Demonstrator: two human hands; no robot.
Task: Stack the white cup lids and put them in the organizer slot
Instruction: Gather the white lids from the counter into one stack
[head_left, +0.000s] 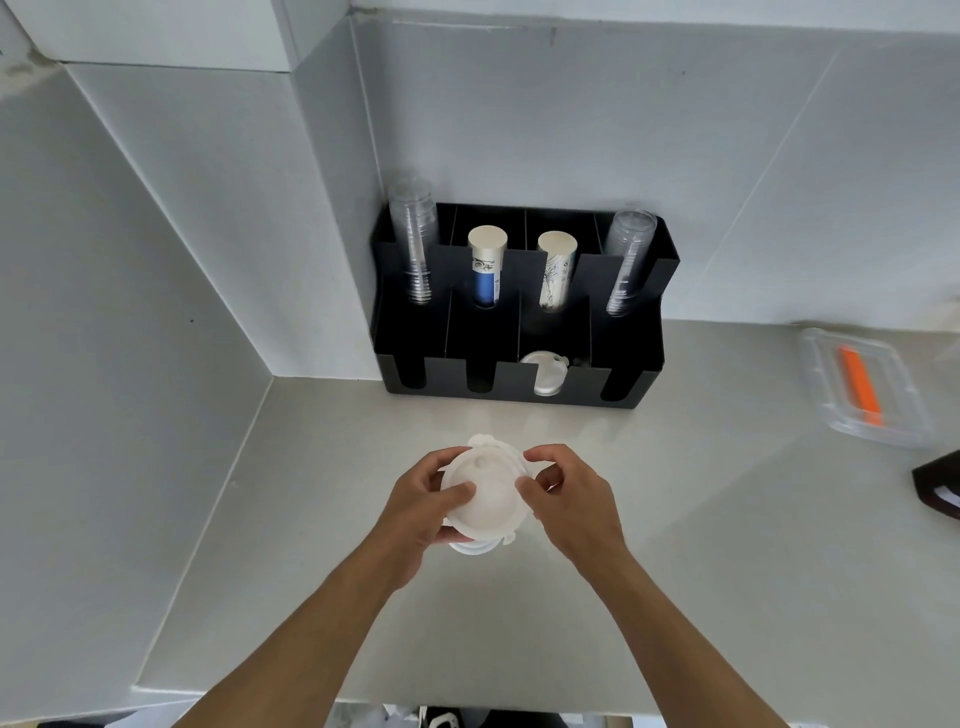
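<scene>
Lids: a stack of white cup lids (485, 499) is held above the pale countertop (727, 519), in front of the black organizer (519, 312). Stack is gripped from both sides. Left hand (421, 512) is closed on its left edge, thumb laid across the top lid, fingers wrapped underneath. Right hand (569, 501) is closed on its right edge, thumb tip pressed on the top lid's rim, fingers curled round the far side. Stack is uneven: lid edges and tabs are seen poking out at the top and at the bottom, so lids are not fully aligned. Exact lid count cannot be told.

Organizer is set against the tiled wall (571, 130), in the corner. Back row, left to right: clear plastic cups (413, 239), a paper cup stack with blue print (485, 265), a paper cup stack with dark line print (556, 270), more clear cups (626, 260). All four stacks are leaned, not upright. Front row: one white lid (544, 371) is seen in the third slot from the left, tilted; the other front slots look dark, contents cannot be told.

Right of the organizer, well apart, a clear plastic tray (826, 395) is seen holding an orange item (860, 376). A dark object (937, 486) is cut off at the right edge.
</scene>
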